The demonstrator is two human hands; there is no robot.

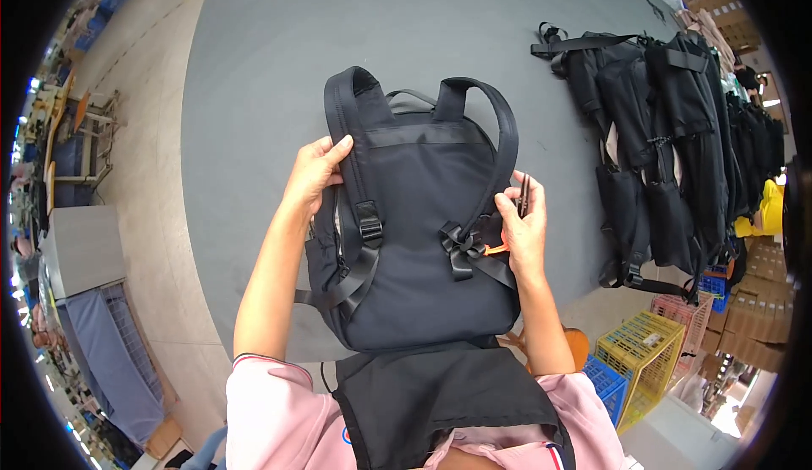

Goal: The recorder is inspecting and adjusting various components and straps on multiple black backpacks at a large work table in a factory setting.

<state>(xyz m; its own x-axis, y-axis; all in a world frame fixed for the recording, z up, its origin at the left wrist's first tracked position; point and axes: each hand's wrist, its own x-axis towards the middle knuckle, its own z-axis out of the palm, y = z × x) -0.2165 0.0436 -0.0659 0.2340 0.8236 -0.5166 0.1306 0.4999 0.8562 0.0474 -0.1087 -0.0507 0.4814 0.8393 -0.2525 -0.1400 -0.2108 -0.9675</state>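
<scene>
A black backpack [431, 183] lies on the grey table, its back panel and two shoulder straps facing up. My left hand [317, 170] is closed on the backpack's left side, the thumb over the edge of the left shoulder strap [348, 149]. Beside the right strap [504, 144], my right hand [526, 229] is closed around a small black two-armed tool [523, 194] that looks like thread snips. An orange piece [495, 250] shows by that hand, near the bundled webbing [461, 250]; whether it belongs to the tool I cannot tell.
The grey table [262, 39] spreads beyond the backpack. Several more black backpacks [651, 132] lie in a row at its right edge. Right of me stand yellow [640, 352] and blue [605, 383] plastic crates, with cardboard boxes [761, 301] behind. A grey cabinet [85, 250] stands at the left.
</scene>
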